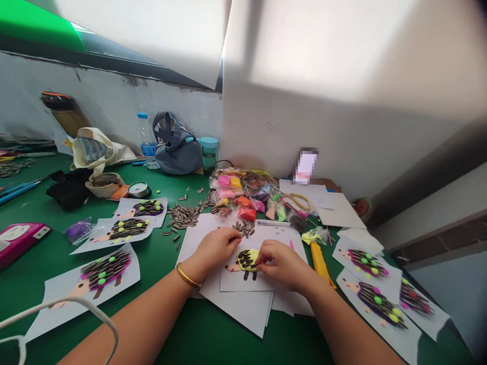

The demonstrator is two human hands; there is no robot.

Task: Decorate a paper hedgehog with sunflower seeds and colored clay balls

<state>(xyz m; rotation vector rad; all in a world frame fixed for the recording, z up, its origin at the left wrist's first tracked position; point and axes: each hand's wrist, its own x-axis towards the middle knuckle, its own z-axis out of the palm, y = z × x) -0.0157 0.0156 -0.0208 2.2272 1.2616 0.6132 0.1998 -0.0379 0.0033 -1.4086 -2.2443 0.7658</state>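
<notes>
A hedgehog picture with a yellow clay body (pixel 248 258) and dark seeds on it lies on white paper (pixel 243 283) between my hands. My right hand (pixel 279 261) is at the body's right edge, thumb and forefinger pinched; whatever they hold is too small to name. Just above and left of the hedgehog, my left hand (pixel 220 247) has its fingertips pressed together, near a small group of sunflower seeds (pixel 244 228). What sits between those fingertips is hidden. More white sheets lie underneath.
A seed pile (pixel 184 215) lies left of the bagged coloured clay (pixel 243 195). Hedgehog pictures (pixel 104 271) lie on both sides. A yellow tool (pixel 320 263) is right of my right hand, a pen (pixel 272 223) beyond it. A white cable (pixel 76 299) crosses the lower left.
</notes>
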